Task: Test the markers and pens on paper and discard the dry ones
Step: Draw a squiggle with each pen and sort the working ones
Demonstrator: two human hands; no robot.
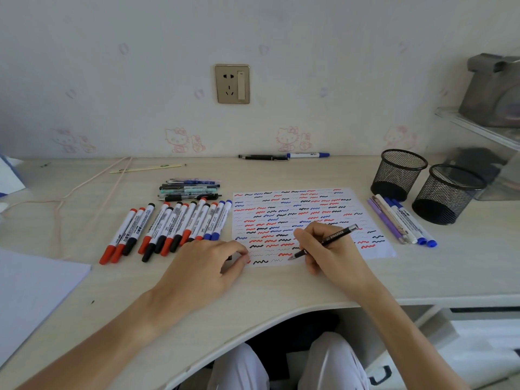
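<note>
Resting at the near left corner of the paper (pixel 309 220), my left hand (pixel 208 266) lies knuckles up with its fingers loosely curled; something dark shows under the fingertips, but I cannot tell what it is or whether the fingers grip it. Left of that hand I see a loose white sheet (pixel 33 291) on the pale wooden desk (pixel 281 288), whose near edge curves in around my lap. A thin cord (pixel 92 181) trails across the far left. Just beyond the hand lies a row of red, black and blue markers (pixel 174 226), and farther back a small stack of pens (pixel 191 190). On the far wall, papered with pink cartoon cats, sits a socket (pixel 232 84), with two more pens (pixel 284 156) below it. My right hand (pixel 329 249) grips a black pen (pixel 323 242), tip touching the squiggle-covered paper's near edge. Right of the paper lie a few more markers (pixel 402 223), then two black mesh cups (pixel 425 184), near a clear shelf (pixel 478 128).
</note>
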